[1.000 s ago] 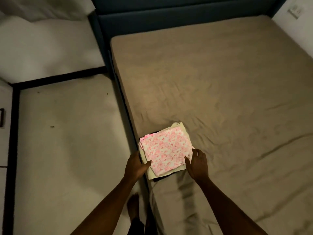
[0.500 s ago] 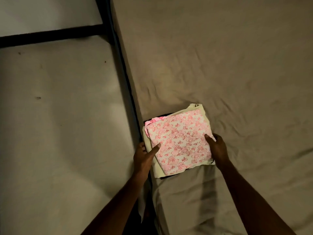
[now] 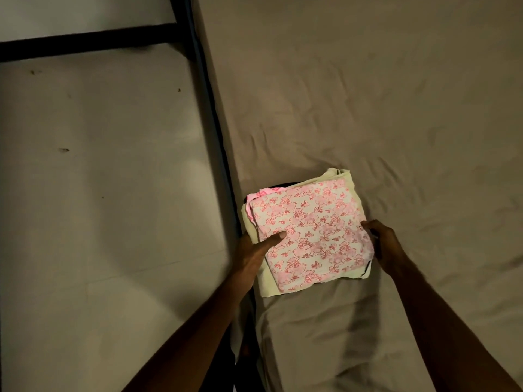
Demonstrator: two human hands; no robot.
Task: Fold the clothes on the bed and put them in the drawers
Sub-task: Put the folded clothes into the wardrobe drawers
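Note:
A stack of folded clothes [image 3: 308,230] lies at the left edge of the bed [image 3: 368,108]. On top is a white cloth with a pink flower print; beneath it a pale yellow garment [image 3: 266,284] and something dark show at the edges. My left hand [image 3: 253,250] grips the stack's left side, thumb on top of the print. On the opposite side my right hand [image 3: 385,244] holds the stack, its fingers curled round the edge.
The bed has a wrinkled beige sheet and a dark frame [image 3: 209,108] along its left side. Pale floor tiles [image 3: 99,193] with a dark strip [image 3: 85,43] lie to the left. My foot [image 3: 244,349] shows by the bed frame.
The view has dropped closer to the stack. Both hands have settled further onto the stack's sides, the left thumb now lying across the printed cloth.

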